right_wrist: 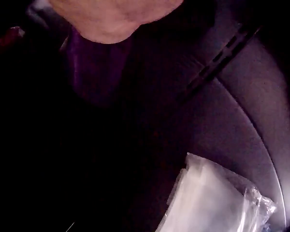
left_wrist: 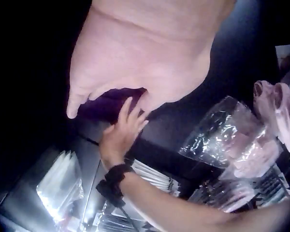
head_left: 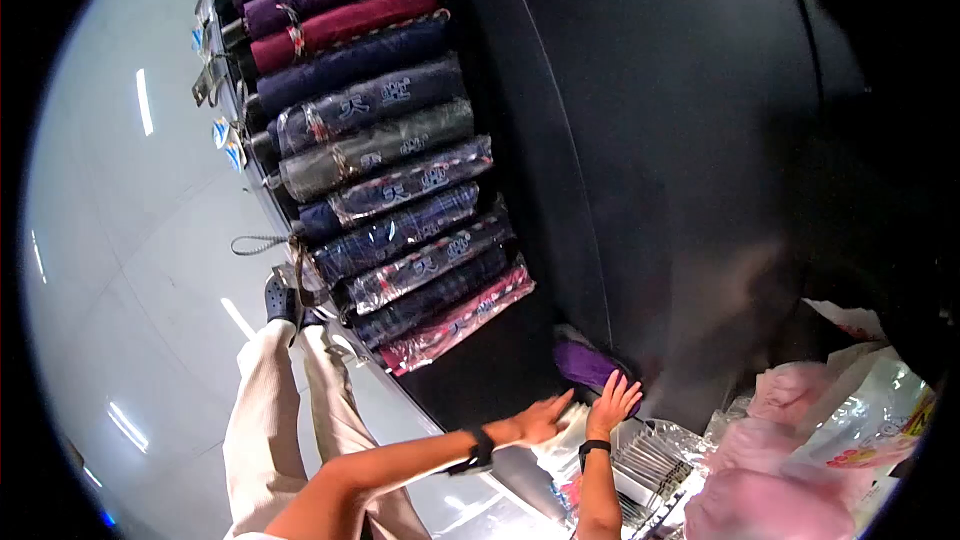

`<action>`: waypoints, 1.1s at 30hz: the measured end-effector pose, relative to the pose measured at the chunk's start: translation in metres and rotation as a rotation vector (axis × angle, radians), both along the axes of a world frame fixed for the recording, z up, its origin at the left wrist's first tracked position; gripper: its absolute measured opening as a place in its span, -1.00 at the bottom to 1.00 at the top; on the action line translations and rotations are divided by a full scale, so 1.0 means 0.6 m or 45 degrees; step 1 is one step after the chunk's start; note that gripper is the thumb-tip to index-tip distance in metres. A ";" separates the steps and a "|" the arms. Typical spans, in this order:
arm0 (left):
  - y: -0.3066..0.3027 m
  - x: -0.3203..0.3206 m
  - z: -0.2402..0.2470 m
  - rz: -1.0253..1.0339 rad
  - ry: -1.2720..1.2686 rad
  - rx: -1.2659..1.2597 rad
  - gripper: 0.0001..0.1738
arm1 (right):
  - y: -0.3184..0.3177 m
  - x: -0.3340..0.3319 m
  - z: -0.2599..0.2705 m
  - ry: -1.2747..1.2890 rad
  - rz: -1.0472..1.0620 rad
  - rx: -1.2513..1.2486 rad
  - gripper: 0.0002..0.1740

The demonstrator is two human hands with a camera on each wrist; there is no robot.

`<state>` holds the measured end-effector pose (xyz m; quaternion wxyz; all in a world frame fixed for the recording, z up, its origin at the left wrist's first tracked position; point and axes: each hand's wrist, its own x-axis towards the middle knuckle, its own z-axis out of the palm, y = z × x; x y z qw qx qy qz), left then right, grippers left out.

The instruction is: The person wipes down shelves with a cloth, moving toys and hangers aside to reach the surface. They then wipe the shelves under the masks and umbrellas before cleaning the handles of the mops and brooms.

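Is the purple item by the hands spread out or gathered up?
Gathered up: in the head view the purple item is a compact bundle on the black surface. Cannot tell whether it's fastened.

Folding umbrellas [head_left: 385,155] are lying in a row along the table's [head_left: 690,140] edge; another umbrella [head_left: 585,363] is lying between that row and plastic packets [head_left: 655,460].

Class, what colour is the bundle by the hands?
The bundle is mostly purple; the head view shows it best.
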<state>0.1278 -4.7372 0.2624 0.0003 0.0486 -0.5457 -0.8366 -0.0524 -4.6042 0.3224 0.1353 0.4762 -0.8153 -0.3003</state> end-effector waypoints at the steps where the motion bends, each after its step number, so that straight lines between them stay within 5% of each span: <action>1: 0.007 0.022 -0.007 0.039 0.044 0.052 -0.17 | 0.003 -0.012 -0.012 0.025 0.002 -0.005 -0.16; 4: -0.076 0.086 0.028 -0.149 -0.060 0.101 -0.20 | -0.030 -0.034 -0.048 0.142 0.172 -0.001 -0.20; 8: -0.099 0.063 0.015 0.568 -0.246 -0.067 -0.16 | -0.242 0.007 -0.031 0.046 0.344 -0.144 -0.30; 10: -0.183 0.002 0.011 0.791 -0.264 0.017 -0.18 | -0.389 0.029 0.003 0.233 0.554 -0.172 -0.37; 14: -0.442 -0.091 0.051 1.354 -0.048 0.008 -0.24 | -0.668 0.089 0.084 0.187 0.743 -0.195 -0.46; 17: -0.605 -0.109 0.073 1.551 -0.189 0.105 -0.21 | -0.843 0.134 0.102 0.099 0.898 -0.152 -0.49; 22: -0.847 -0.121 -0.003 1.518 -0.529 -0.280 -0.22 | -1.109 0.196 0.095 -0.034 1.033 0.052 -0.45; 23: -0.922 -0.045 0.030 1.374 -0.537 -0.357 -0.22 | -1.156 0.208 0.094 -0.038 1.050 0.084 -0.45; 25: -1.018 -0.007 0.037 1.707 -0.536 -0.012 -0.16 | -1.243 0.240 0.109 0.005 1.135 0.112 -0.46; 31: -1.259 0.054 0.034 2.204 -0.214 -0.380 0.08 | -1.469 0.269 0.154 0.063 1.491 -0.056 -0.51; 33: -1.295 0.079 0.035 1.928 -0.254 -0.532 0.11 | -1.495 0.266 0.155 0.133 1.553 -0.020 -0.53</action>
